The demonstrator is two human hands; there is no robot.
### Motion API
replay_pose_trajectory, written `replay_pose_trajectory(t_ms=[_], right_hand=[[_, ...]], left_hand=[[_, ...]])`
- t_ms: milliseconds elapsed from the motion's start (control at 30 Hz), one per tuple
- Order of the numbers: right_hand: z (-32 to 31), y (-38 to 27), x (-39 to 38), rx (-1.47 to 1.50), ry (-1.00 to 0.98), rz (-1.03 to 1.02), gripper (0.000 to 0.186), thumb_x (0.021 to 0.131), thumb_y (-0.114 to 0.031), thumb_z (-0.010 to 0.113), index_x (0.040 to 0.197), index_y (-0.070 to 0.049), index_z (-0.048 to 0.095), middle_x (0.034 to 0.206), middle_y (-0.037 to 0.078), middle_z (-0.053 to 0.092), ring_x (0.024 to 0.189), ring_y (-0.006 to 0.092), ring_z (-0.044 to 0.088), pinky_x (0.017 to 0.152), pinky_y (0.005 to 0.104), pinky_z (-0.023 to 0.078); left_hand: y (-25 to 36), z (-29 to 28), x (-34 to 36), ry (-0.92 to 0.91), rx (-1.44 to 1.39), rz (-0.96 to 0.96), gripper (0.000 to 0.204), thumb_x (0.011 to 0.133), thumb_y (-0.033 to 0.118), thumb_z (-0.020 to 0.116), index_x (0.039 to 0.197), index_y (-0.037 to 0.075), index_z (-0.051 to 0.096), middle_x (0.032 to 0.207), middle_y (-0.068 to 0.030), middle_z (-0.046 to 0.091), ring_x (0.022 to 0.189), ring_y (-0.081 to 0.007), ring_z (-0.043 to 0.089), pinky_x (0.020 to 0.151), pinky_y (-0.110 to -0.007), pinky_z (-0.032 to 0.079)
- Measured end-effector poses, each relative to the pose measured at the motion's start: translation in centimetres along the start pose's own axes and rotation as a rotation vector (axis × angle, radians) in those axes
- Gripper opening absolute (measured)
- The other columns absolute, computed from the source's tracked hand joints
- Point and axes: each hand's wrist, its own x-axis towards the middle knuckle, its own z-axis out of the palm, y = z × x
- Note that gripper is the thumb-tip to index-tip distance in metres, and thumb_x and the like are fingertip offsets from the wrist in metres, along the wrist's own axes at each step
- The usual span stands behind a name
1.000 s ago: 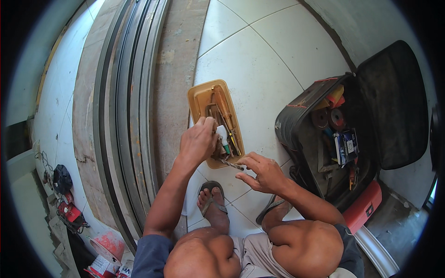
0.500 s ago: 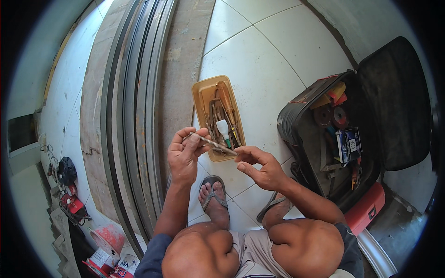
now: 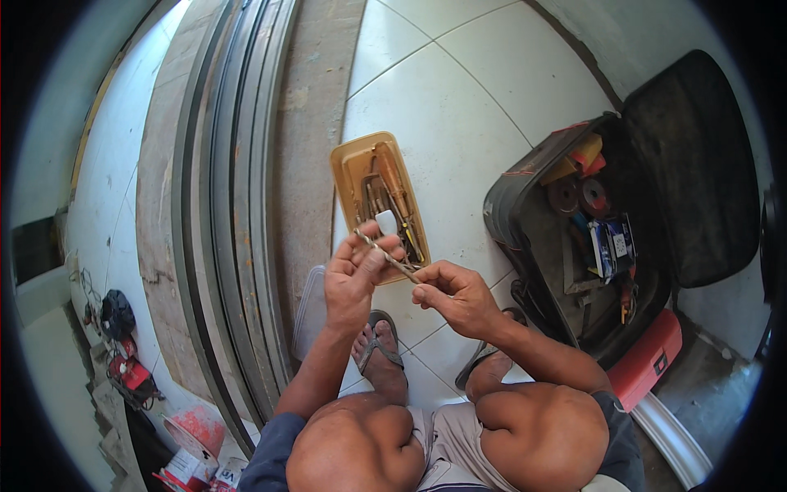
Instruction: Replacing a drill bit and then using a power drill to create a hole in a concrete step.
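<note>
A spiral drill bit (image 3: 400, 266) slants between my two hands over the near end of a tan plastic tray. My left hand (image 3: 350, 285) has its thumb against the fluted part, with the fingers curled behind and a little blurred. The smooth lower end is pinched between thumb and forefinger of my right hand (image 3: 461, 302). Below them on the floor, the tan tray (image 3: 335, 161) holds several bits and tools, among them a tool with a wooden handle (image 3: 393, 177) and a white-topped item (image 3: 386, 221). My hands hide part of the tray's near end.
Long dark metal profiles (image 3: 225, 189) lie on boards at the left. An open black tool case (image 3: 512, 215) with discs and boxes stands at the right, a red case (image 3: 652, 365) near it. A clear lid (image 3: 310, 307) lies beside my left forearm. Lower left are a red-stained bucket (image 3: 195, 432) and cables.
Both hands have come closer together, the left one moving right. The right fingers now pinch the bit's end more firmly. The clear lid has come into sight beside the left forearm.
</note>
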Motion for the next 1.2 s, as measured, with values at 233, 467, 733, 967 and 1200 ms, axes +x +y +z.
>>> replay_pose_trajectory(t_ms=[233,467,733,967,1200], right_hand=[[-3.5,-2.4,0.0,-0.591,-0.183,-0.092,0.030,0.094,-0.029,0.074,0.106,-0.003,0.067,0.085,0.011,0.071,0.076,0.0209,0.067,0.070,0.0357,0.052],[-23.7,-6.7,-11.9,-0.573,1.279,-0.168,0.019,0.097,-0.023,0.070,0.106,-0.006,0.070,0.091,0.008,0.075,0.079,0.0145,0.069,0.073,0.0307,0.055],[-35.5,4.4,-21.2,-0.164,1.027,0.227,0.052,0.097,-0.055,0.060,0.111,-0.005,0.067,0.090,0.012,0.067,0.080,0.0228,0.061,0.069,0.0335,0.049],[-40.6,8.2,-25.2,0.447,1.010,0.255,0.030,0.098,-0.040,0.063,0.106,-0.012,0.066,0.082,0.006,0.067,0.054,0.0136,0.059,0.045,0.0220,0.047],[-32.4,-5.0,-30.8,-1.298,1.229,0.046,0.043,0.094,-0.031,0.069,0.123,0.000,0.060,0.108,0.014,0.068,0.093,0.0180,0.068,0.074,0.0254,0.056]], left_hand=[[-1.1,-0.8,-1.0,0.109,0.357,-0.007,0.035,0.102,0.017,0.065,0.132,0.003,0.055,0.109,-0.0107,0.070,0.091,-0.0188,0.071,0.076,-0.030,0.058],[-0.8,-1.5,1.3,0.093,0.236,0.095,0.039,0.103,0.015,0.064,0.139,0.005,0.052,0.119,-0.0086,0.065,0.102,-0.0172,0.069,0.084,-0.029,0.058],[1.3,-0.7,3.9,0.213,0.412,0.208,0.041,0.101,0.015,0.066,0.139,0.004,0.054,0.111,-0.0058,0.066,0.099,-0.0159,0.069,0.081,-0.029,0.058],[0.7,-6.0,3.9,0.426,0.548,0.224,0.035,0.098,0.014,0.068,0.129,0.000,0.062,0.094,-0.0033,0.067,0.081,-0.0109,0.067,0.067,-0.025,0.054],[-1.2,-9.5,3.6,0.616,0.989,0.163,0.041,0.094,0.014,0.070,0.132,0.002,0.062,0.102,-0.0086,0.068,0.085,-0.0145,0.066,0.075,-0.030,0.056]])
